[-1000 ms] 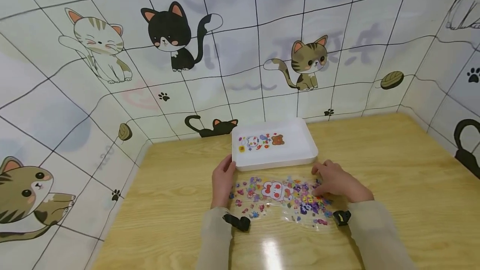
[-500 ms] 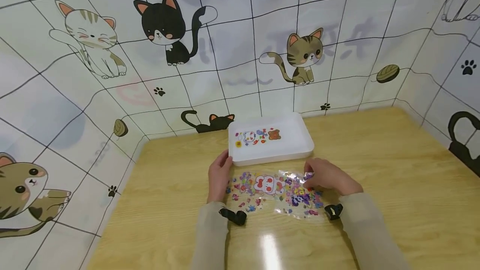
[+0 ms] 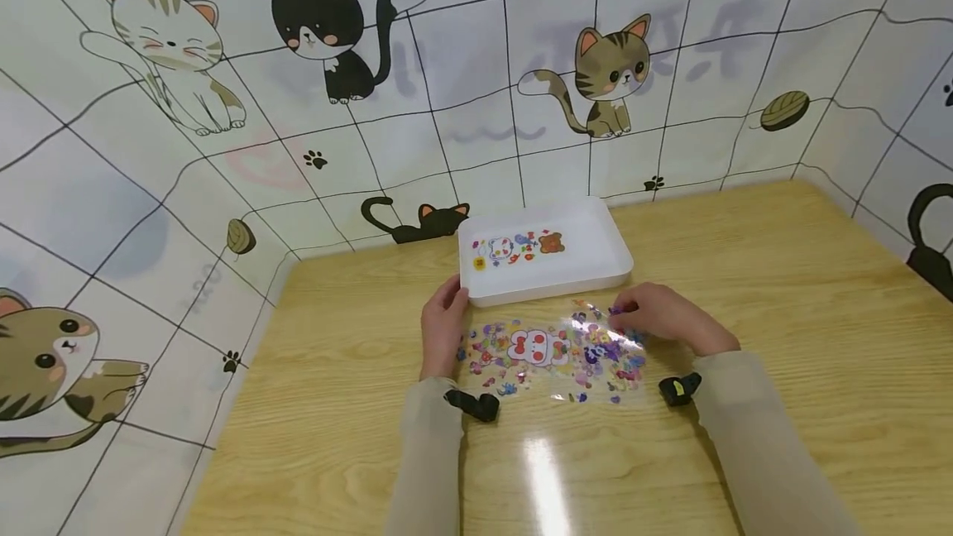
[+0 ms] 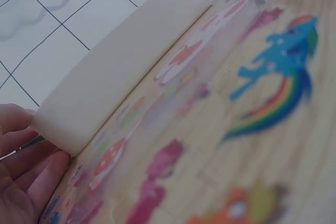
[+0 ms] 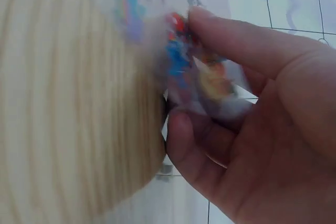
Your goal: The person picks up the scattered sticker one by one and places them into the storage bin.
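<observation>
A white tray (image 3: 551, 291) stands against the back wall, with small colourful stickers, among them a brown bear (image 3: 552, 243), on its floor. My left hand (image 3: 442, 333) holds the tray's front left corner; in the left wrist view the thumb is at the lower edge of the tray wall (image 4: 105, 82). My right hand (image 3: 670, 317) pinches the far right edge of a clear sticker sheet (image 3: 596, 351), which bends up there. In the right wrist view, thumb and fingers grip the printed film (image 5: 178, 61). Left of it lies another clear sheet (image 3: 514, 358) with a white rabbit's head.
The wooden table (image 3: 335, 437) carries everything. Patterned wall covering (image 3: 476, 89) with cartoon cats closes off the back and sides. Black straps (image 3: 476, 406) with small devices are on both wrists, over beige sleeves.
My right hand has lifted the right sheet's far edge and drawn it up and leftward, towards the tray. The left hand stays at the tray corner. The head view has shifted slightly.
</observation>
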Demonstrator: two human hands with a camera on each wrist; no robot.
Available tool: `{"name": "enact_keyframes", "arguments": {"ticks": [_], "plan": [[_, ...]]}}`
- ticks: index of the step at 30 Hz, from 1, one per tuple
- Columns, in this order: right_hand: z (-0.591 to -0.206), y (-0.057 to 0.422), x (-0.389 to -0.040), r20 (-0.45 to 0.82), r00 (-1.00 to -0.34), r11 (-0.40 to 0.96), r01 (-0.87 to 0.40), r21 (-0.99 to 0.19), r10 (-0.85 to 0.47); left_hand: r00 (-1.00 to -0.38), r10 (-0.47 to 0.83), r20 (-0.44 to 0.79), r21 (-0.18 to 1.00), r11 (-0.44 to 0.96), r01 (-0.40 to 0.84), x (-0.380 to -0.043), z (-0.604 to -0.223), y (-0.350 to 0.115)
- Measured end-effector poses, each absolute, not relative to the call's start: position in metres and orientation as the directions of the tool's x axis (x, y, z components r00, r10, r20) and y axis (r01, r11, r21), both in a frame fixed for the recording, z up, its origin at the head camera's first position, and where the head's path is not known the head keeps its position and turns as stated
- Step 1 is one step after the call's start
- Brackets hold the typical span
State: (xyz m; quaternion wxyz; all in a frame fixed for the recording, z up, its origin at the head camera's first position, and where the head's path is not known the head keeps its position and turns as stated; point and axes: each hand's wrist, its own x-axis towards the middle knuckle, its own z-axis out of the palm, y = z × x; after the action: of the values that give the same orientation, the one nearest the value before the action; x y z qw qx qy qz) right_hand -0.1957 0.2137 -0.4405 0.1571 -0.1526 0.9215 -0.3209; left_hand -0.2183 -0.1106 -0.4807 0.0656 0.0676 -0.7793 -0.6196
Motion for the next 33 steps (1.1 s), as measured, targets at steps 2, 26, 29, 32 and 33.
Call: {"name": "enact_keyframes", "arguments": {"ticks": [2,26,29,32,33], "plan": [[-0.438,0.211,-0.196,-0.192,-0.902,0.744,-0.182,-0.643,-0.387,-0.983,-0.186,0.015,0.974,0.224,-0.028,-0.22,-0.479,-0.112],[-0.428,0.21,-0.199,-0.29,-0.898,0.782,-0.089,-0.617,-0.33,-0.983,-0.182,-0.029,0.981,0.182,-0.063,-0.219,-0.476,-0.107],[-0.429,0.209,-0.2,-0.317,-0.877,0.754,-0.074,-0.653,-0.361,-0.981,-0.193,-0.029,0.978,0.197,-0.068,-0.218,-0.475,-0.11],[-0.431,0.211,-0.2,-0.322,-0.859,0.733,-0.086,-0.675,-0.398,-0.981,-0.191,-0.024,0.978,0.2,-0.063,-0.217,-0.475,-0.111],[-0.432,0.211,-0.2,-0.319,-0.851,0.722,-0.097,-0.685,-0.417,-0.981,-0.193,-0.02,0.978,0.202,-0.06,-0.217,-0.476,-0.111]]}}
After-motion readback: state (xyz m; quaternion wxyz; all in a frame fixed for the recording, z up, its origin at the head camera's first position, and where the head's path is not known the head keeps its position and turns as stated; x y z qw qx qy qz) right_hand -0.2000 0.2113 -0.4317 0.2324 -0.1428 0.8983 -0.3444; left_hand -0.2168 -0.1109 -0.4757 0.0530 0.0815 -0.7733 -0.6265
